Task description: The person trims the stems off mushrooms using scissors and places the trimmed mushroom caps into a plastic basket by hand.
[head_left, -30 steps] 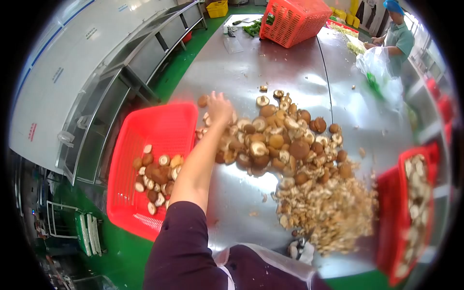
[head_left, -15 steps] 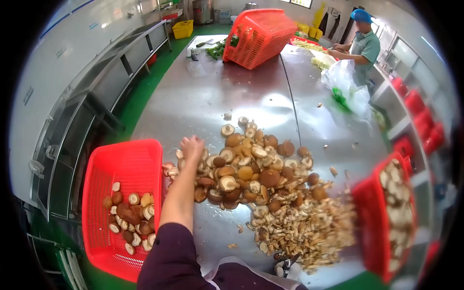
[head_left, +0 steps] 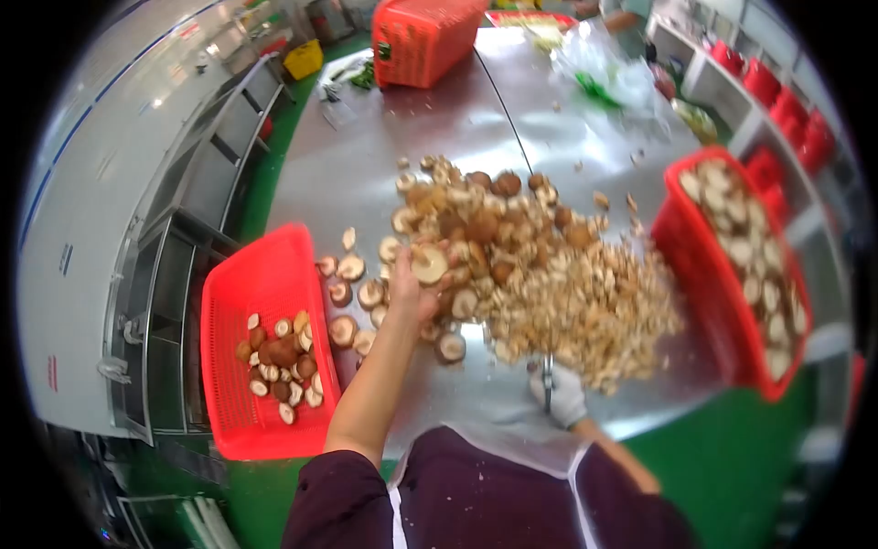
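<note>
Mushroom: one round mushroom with a pale, flat face [head_left: 428, 263] is being held in the left hand [head_left: 415, 297], with the face turned up; because of its disc shape, no clear long axis is being shown.
Tool: a narrow tool of grey metal [head_left: 549, 382] is being gripped in the right hand [head_left: 564, 401], which is being covered by a white glove; its long axis is pointing forward, away from the body. Its exact kind cannot be told.
Hands: they are being kept well apart, both closed on their things; the mushroom is lying forward and to the left of the tool.
Heap: loose brown and cream mushrooms [head_left: 483, 224] are being spread just beside the left hand; small, tan, rough-looking pieces [head_left: 585, 302] are being piled forward of the right hand.
Baskets: some mushrooms are being contained in a red plastic basket with perforated walls [head_left: 265, 274] on the left; pale pieces are being held in another red basket [head_left: 700, 288] on the right.
Worktop: smooth, shiny metal [head_left: 320, 201] is being seen under the heap.
</note>
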The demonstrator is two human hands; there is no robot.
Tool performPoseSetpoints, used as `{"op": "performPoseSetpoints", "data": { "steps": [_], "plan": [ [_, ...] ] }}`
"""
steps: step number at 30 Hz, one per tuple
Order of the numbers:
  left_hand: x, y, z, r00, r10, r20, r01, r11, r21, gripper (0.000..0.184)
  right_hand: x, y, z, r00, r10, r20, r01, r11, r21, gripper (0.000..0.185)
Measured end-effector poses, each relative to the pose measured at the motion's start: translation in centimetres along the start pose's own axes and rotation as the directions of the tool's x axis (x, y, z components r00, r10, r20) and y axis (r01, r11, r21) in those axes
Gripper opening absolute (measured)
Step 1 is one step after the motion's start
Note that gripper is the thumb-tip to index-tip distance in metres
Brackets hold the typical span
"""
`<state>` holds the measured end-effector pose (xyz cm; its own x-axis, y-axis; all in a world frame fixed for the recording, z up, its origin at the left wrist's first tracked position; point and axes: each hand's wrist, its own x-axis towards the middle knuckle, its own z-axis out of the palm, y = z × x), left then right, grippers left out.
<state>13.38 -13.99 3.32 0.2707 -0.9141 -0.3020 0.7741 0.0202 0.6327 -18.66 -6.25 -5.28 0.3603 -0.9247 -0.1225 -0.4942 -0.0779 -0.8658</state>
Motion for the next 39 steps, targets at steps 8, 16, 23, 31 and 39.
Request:
{"op": "performPoseSetpoints", "data": {
  "steps": [8, 16, 23, 31, 39],
  "plan": [
    [-9.0, -5.3, 2.7, 0.943, -0.179, 0.281, 0.165, 0.983, 0.075, 0.048, -2.3, -9.5, -4.1, 0.983, -0.173, -0.053, 0.137, 0.903, -0.407, 0.027],
    [-12.0, -9.2, 4.1, 0.951, -0.171, 0.259, 0.153, 0.984, 0.089, 0.048, -4.3, -11.8, -4.9, 0.999, -0.004, -0.034, -0.015, 0.854, -0.519, 0.029],
    [-13.0, -10.5, 5.2, 0.958, -0.225, 0.179, 0.187, 0.96, 0.207, 0.044, -6.0, -11.5, -4.6, 0.996, 0.085, 0.028, -0.056, 0.84, -0.539, 0.032],
    [-12.2, -11.6, 4.5, 0.926, -0.351, 0.138, 0.298, 0.905, 0.304, 0.05, -6.5, -6.9, -2.2, 0.999, -0.006, -0.033, -0.01, 0.886, -0.464, 0.029],
    [-11.0, -9.1, 0.4, 0.955, -0.276, 0.107, 0.176, 0.821, 0.544, 0.04, -6.8, -4.9, -2.0, 0.987, 0.152, -0.044, -0.154, 0.987, -0.049, 0.038]
  ]
}}
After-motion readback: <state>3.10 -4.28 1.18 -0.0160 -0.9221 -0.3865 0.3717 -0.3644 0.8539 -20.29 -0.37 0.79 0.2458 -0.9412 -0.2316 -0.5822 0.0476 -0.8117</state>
